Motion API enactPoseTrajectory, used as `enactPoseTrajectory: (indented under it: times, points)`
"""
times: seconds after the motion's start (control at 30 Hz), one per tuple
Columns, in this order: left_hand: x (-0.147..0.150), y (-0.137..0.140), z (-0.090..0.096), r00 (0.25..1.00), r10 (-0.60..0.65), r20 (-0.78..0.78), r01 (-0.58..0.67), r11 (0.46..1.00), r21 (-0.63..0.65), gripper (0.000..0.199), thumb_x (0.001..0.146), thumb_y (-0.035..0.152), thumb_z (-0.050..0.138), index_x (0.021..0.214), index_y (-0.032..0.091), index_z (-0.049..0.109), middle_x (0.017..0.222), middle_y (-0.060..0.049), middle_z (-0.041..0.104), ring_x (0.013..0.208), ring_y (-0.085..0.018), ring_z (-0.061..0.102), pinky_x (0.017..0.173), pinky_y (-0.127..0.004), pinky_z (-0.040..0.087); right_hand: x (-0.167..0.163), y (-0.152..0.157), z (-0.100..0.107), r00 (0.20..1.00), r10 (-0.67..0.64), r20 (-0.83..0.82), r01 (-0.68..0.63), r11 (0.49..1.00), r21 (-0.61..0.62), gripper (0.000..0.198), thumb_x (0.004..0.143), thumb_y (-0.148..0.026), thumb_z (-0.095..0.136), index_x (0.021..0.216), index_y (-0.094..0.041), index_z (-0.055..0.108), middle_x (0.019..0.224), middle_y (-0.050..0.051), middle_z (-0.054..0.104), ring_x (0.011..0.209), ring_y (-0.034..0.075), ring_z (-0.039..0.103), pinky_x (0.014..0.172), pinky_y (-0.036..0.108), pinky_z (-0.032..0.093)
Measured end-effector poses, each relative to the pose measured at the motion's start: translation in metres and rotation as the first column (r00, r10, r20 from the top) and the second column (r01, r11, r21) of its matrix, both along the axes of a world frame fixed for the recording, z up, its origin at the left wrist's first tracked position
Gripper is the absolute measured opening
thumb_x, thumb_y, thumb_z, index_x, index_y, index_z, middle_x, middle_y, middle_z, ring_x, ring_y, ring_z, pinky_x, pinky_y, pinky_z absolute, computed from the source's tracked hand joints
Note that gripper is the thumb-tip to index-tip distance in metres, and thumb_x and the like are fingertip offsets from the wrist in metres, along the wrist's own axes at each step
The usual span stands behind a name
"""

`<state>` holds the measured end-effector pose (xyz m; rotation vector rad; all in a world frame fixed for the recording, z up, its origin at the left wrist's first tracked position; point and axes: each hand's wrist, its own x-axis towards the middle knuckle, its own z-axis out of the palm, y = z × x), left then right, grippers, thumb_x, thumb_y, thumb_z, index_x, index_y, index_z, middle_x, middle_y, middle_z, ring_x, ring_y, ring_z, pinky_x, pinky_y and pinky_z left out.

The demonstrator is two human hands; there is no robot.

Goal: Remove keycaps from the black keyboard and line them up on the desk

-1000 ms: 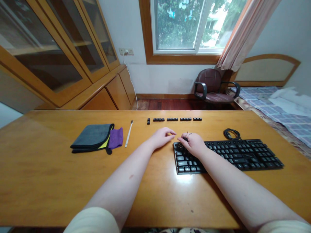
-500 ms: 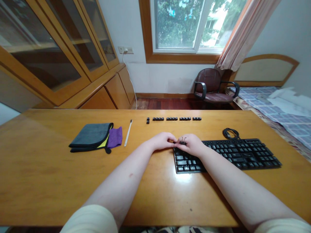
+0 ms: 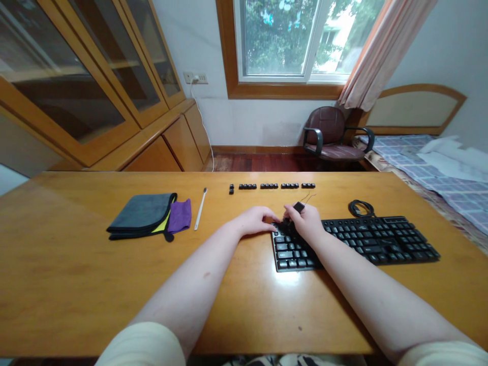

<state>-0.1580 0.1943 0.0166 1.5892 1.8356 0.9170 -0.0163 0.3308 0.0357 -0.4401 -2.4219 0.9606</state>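
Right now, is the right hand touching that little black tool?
Touching: the head view shows the right hand closed around the black tool.

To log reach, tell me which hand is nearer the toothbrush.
Left. The left hand is right of the toothbrush, at a corner of the keyboard; the right hand is farther right, over it.

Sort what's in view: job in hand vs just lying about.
Job in hand (apparently):
- black keyboard, under the hands
- likely wire keycap puller, in the right hand
- loose keycaps, lined up along the far edge

Lying about (role of first three unclear):
- toothbrush
- folded grey cloth
- purple cloth
- office chair
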Motion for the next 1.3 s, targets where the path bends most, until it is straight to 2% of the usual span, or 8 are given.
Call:
enactPoseTrajectory:
  times: [0.13,0.23,0.3,0.37,0.5,0.7,0.9,1.3]
  points:
    - [0.013,0.002,0.007,0.984,0.159,0.077,-0.169,0.976,0.138,0.048,0.062,0.034,0.075,0.105,0.019,0.063,0.102,-0.006,0.063,0.085,-0.016,0.057,0.078,-0.029,0.046,-0.004,0.004,-0.006,0.998,-0.034,-0.055,0.022,0.978,-0.207,0.038,0.082,-0.046,0.051,0.066,-0.016,0.068,0.059,0.004,0.065,0.057,0.016,0.061,0.059,0.026,0.046]
    - [0.022,0.005,0.011,0.967,0.187,0.171,-0.221,0.953,0.208,0.042,0.064,0.027,0.074,0.102,0.016,0.061,0.099,-0.006,0.064,0.087,-0.016,0.058,0.081,-0.031,0.046,-0.006,0.005,-0.010,0.996,0.015,-0.084,-0.042,0.943,-0.331,0.039,0.081,-0.049,0.051,0.072,-0.015,0.068,0.057,0.003,0.063,0.052,0.016,0.059,0.056,0.027,0.048]
    - [0.025,0.006,0.012,0.954,0.214,0.210,-0.260,0.940,0.223,0.034,0.066,0.022,0.071,0.099,0.015,0.061,0.095,-0.006,0.066,0.086,-0.015,0.059,0.082,-0.032,0.047,-0.006,0.003,-0.009,0.993,0.061,-0.101,-0.094,0.929,-0.358,0.038,0.081,-0.049,0.051,0.073,-0.015,0.067,0.060,0.004,0.064,0.053,0.016,0.060,0.056,0.027,0.049]
    - [0.025,0.007,0.011,0.934,0.246,0.260,-0.308,0.922,0.234,0.029,0.068,0.018,0.068,0.097,0.015,0.062,0.094,-0.006,0.067,0.087,-0.016,0.061,0.084,-0.033,0.047,-0.007,0.001,-0.007,0.989,0.093,-0.114,-0.125,0.940,-0.317,0.035,0.082,-0.047,0.051,0.075,-0.016,0.066,0.066,0.004,0.066,0.059,0.017,0.062,0.061,0.028,0.050]
    - [0.020,0.009,0.003,0.860,0.256,0.442,-0.379,0.899,0.217,0.028,0.070,0.017,0.065,0.097,0.013,0.063,0.096,-0.008,0.068,0.087,-0.016,0.063,0.087,-0.035,0.048,-0.008,0.000,-0.004,0.989,0.099,-0.110,-0.116,0.981,-0.158,0.028,0.082,-0.041,0.052,0.082,-0.017,0.067,0.080,0.006,0.069,0.078,0.020,0.065,0.077,0.032,0.050]
    - [0.016,0.011,-0.001,0.695,0.238,0.679,-0.457,0.875,0.161,0.031,0.063,0.022,0.072,0.092,0.012,0.065,0.091,-0.008,0.069,0.084,-0.017,0.064,0.087,-0.037,0.047,-0.007,0.000,0.001,0.996,0.087,-0.034,-0.092,0.974,-0.208,0.023,0.081,-0.037,0.054,0.090,-0.021,0.068,0.083,0.003,0.070,0.076,0.018,0.066,0.076,0.032,0.051]
    - [0.015,0.009,0.001,0.643,0.290,0.709,-0.506,0.855,0.109,0.032,0.057,0.023,0.076,0.085,0.012,0.069,0.087,-0.008,0.071,0.083,-0.018,0.064,0.088,-0.038,0.045,-0.006,-0.001,0.002,0.998,0.062,0.009,-0.060,0.992,-0.109,0.019,0.080,-0.036,0.057,0.088,-0.024,0.070,0.091,0.002,0.071,0.091,0.020,0.063,0.089,0.036,0.046]
    - [0.016,0.010,0.000,0.602,0.314,0.735,-0.549,0.830,0.096,0.033,0.050,0.023,0.080,0.081,0.013,0.070,0.084,-0.007,0.072,0.080,-0.019,0.065,0.086,-0.038,0.048,-0.006,-0.002,-0.003,0.990,0.089,-0.109,-0.085,0.996,0.039,0.019,0.080,-0.036,0.058,0.088,-0.023,0.069,0.089,0.005,0.070,0.087,0.021,0.064,0.085,0.038,0.049]
